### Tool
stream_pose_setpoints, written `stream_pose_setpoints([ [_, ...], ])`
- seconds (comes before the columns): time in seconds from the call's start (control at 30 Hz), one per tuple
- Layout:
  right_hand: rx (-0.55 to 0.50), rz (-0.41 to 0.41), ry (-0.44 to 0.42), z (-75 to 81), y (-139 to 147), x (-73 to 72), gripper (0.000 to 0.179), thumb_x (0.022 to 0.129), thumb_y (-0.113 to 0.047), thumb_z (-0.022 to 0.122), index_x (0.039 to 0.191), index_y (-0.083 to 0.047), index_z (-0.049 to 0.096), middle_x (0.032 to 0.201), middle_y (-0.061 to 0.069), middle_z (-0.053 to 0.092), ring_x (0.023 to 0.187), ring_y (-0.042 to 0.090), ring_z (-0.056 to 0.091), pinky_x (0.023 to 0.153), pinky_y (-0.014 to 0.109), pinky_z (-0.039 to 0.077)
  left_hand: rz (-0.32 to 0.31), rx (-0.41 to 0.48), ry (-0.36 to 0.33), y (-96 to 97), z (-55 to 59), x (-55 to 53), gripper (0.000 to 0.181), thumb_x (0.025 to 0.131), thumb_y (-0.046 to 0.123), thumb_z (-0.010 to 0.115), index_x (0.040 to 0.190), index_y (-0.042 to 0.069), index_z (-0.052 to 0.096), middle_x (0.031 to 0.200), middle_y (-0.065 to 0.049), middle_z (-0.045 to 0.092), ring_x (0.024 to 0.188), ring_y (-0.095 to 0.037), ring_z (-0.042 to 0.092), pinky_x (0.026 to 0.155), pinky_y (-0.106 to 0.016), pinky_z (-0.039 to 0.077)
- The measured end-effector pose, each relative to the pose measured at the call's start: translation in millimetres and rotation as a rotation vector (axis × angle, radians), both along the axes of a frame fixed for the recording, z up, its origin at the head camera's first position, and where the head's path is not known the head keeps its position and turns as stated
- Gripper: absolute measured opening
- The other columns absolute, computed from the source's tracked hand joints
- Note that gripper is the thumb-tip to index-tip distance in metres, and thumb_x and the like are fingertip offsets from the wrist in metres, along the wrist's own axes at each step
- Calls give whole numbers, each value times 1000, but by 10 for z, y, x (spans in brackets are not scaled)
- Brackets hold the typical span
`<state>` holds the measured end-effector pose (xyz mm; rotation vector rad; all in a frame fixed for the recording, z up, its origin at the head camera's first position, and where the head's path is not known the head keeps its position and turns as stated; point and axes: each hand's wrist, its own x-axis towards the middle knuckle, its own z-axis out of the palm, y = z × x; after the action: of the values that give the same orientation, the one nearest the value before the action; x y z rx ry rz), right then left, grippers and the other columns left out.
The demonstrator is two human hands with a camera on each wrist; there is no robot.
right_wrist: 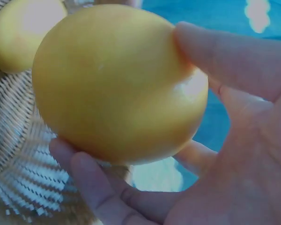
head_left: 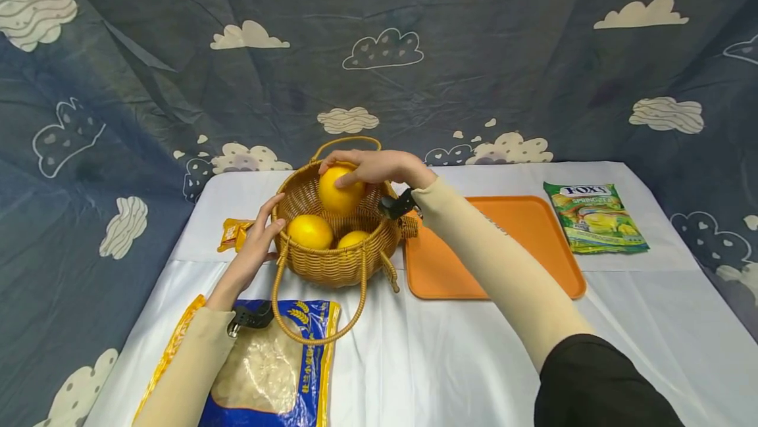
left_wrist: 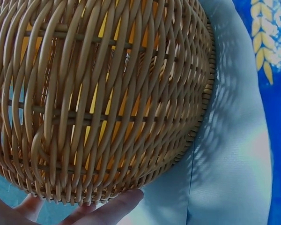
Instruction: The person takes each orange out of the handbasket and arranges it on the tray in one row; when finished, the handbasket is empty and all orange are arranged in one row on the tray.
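Observation:
A round yellow-orange fruit (head_left: 339,191) is gripped by my right hand (head_left: 377,167) just inside the opening of a wicker basket (head_left: 331,269). In the right wrist view, thumb and fingers surround the held fruit (right_wrist: 122,84) from opposite sides. Another yellow-orange fruit (head_left: 310,231) and a partly hidden one (head_left: 353,239) lie in the basket's front. My left hand (head_left: 256,246) steadies the basket's left side, its fingers fairly straight along the wall. The left wrist view has its fingertips (left_wrist: 126,201) against the weave (left_wrist: 107,103), with yellow showing through the gaps.
Left of the basket is a small orange packet (head_left: 233,235). A blue-and-yellow food bag (head_left: 260,368) lies in front, under the basket's drooping handle (head_left: 320,341). To the right are an orange tray (head_left: 438,276) and a green FOX'S candy bag (head_left: 598,220).

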<state>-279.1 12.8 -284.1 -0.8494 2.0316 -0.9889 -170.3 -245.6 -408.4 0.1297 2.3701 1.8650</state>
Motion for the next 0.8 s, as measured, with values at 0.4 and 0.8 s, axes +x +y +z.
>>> stream_pose_setpoints([
  [0.4, -94, -176, 5, -44, 1179, -11, 45, 100, -32, 50, 142, -24, 36, 136, 9, 37, 88, 34, 55, 77, 39, 51, -9, 7, 18, 12, 9, 40, 58, 102, 31, 39, 154, 29, 14, 159, -8, 0, 137, -46, 17, 85, -74, 33],
  [0.8, 87, -178, -99, -882, 1762, 98, 50, 98, -34, 52, 144, -19, 38, 137, 13, 39, 97, 30, 50, 83, 46, 48, -8, -17, 21, 17, 9, 15, 56, 102, 31, 38, 153, 28, 15, 159, -7, -1, 137, -45, 18, 84, -73, 35],
])
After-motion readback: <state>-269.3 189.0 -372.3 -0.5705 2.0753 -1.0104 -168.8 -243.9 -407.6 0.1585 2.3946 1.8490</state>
